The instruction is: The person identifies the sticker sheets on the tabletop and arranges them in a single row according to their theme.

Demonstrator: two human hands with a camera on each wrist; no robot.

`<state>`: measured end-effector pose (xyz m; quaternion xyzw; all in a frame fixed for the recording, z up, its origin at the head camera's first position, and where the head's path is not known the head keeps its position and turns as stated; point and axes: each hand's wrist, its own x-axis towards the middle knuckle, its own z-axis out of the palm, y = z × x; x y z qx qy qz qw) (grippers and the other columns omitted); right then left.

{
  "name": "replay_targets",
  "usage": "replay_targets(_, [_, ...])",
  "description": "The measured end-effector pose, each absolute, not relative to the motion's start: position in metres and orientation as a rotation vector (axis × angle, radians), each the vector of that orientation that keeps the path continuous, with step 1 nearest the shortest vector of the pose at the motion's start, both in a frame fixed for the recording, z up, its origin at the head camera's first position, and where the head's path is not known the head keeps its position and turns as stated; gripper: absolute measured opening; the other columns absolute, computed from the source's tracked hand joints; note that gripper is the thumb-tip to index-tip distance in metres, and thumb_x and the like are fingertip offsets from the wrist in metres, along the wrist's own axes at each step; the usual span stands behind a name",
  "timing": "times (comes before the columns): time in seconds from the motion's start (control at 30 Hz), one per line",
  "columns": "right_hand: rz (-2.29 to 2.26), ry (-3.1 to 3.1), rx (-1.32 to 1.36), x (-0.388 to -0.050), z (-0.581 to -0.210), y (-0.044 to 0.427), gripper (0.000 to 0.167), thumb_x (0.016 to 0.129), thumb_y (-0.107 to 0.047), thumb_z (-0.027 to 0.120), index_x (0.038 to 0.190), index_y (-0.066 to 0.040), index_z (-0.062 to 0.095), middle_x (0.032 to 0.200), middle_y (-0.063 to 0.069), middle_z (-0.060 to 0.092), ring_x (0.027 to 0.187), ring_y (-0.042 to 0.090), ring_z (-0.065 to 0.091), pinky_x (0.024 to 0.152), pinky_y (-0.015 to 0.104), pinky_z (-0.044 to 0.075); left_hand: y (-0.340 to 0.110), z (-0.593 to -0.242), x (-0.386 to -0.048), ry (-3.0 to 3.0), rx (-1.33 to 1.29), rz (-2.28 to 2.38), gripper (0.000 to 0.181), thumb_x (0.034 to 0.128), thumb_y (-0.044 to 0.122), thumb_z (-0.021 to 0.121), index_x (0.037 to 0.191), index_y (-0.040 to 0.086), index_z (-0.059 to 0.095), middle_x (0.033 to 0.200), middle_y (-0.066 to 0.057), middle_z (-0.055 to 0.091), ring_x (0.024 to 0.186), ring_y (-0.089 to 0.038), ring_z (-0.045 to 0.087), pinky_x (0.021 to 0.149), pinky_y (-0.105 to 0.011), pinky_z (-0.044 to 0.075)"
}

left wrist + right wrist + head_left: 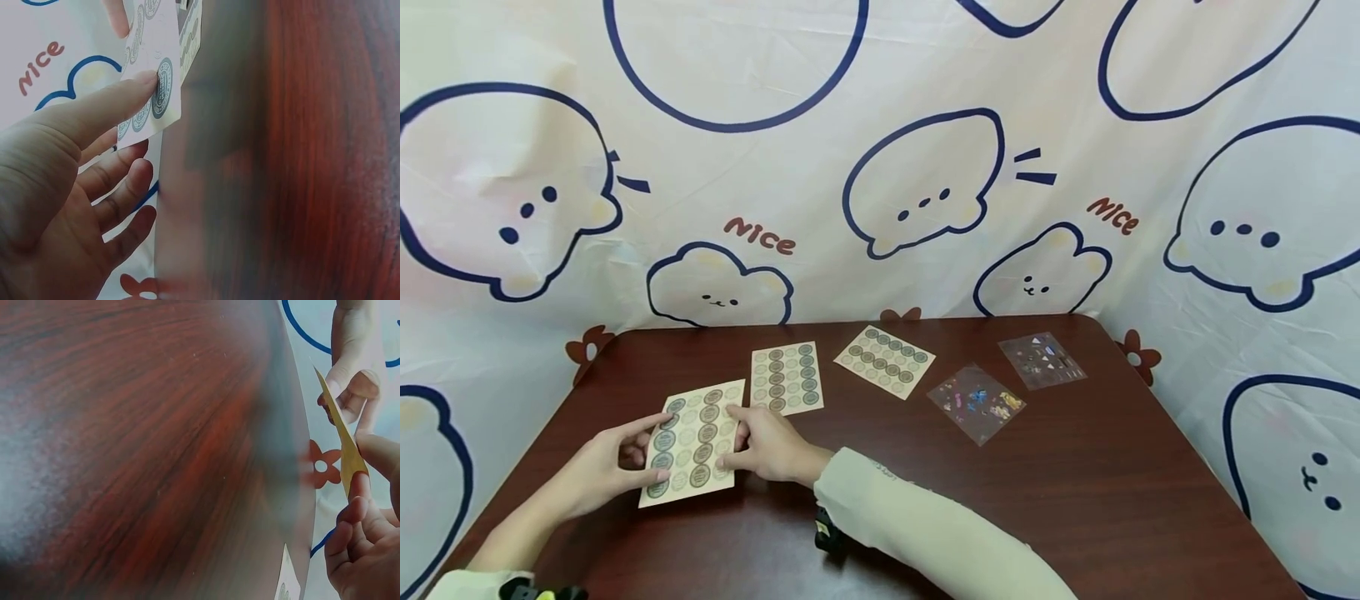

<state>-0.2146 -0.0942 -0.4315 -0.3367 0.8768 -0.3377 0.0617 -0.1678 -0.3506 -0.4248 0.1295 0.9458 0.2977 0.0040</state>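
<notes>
Both hands hold one cream sticker sheet point(694, 442) printed with columns of round dark-green, pale and brown stickers, raised above the table and tilted. My left hand point(597, 467) pinches its left edge, thumb on the printed face and fingers behind. On the opposite edge, my right hand point(775, 442) pinches the sheet between thumb and fingers. The left wrist view shows the left thumb pressed by a dark round sticker point(163, 89). Seen nearly edge-on in the right wrist view, the sheet point(342, 434) spans between the two hands.
Behind the right hand lies a second round-sticker sheet point(787, 379), with a third sheet point(886, 360) farther back. Two clear sheets lie to the right, one with colourful stickers point(976, 403), one with small pale ones point(1042, 360). A printed curtain point(820, 183) hangs behind the brown table point(1000, 517).
</notes>
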Motion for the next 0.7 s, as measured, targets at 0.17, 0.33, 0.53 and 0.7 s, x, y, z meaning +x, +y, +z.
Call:
replay_targets(0.17, [-0.993,2.647,-1.035,-0.21,-0.432,-0.09,0.078,0.084,-0.028,0.083,0.149,-0.005,0.048,0.071,-0.018,0.06,0.071,-0.008,0.048,0.078,0.004,0.039,-0.349,-0.427,-0.164,2.963,0.445,0.954,0.081,0.0755,0.022,0.089,0.141,-0.006,0.052,0.091,-0.001,0.062,0.073,0.003,0.053,0.067,-0.02,0.049])
replay_targets(0.33, [-0.975,2.627,-1.034,-0.203,-0.432,-0.086,0.077,0.085,-0.028,0.083,0.15,-0.006,0.047,0.072,-0.018,0.058,0.06,-0.008,0.049,0.07,0.004,0.04,-0.347,-0.427,-0.159,2.929,0.436,0.953,0.081,0.075,0.023,0.089,0.141,-0.004,0.051,0.09,-0.001,0.062,0.073,0.002,0.053,0.067,-0.02,0.048])
replay_targets(0.53, [-0.921,2.615,-1.03,-0.195,-0.435,-0.083,0.075,0.085,-0.029,0.083,0.148,-0.008,0.049,0.071,-0.019,0.06,0.06,-0.01,0.05,0.068,0.004,0.04,-0.345,-0.426,-0.154,2.86,0.441,0.954,0.081,0.076,0.024,0.088,0.142,-0.004,0.05,0.088,0.001,0.063,0.071,0.0,0.052,0.064,-0.021,0.045])
replay_targets(0.7, [-0.868,2.623,-1.004,-0.19,-0.438,-0.081,0.077,0.083,-0.031,0.084,0.149,-0.01,0.05,0.069,-0.02,0.06,0.061,-0.01,0.05,0.069,0.005,0.039,-0.345,-0.428,-0.151,2.799,0.447,0.956,0.082,0.0774,0.025,0.087,0.142,-0.007,0.049,0.091,-0.001,0.064,0.072,0.0,0.052,0.064,-0.021,0.043])
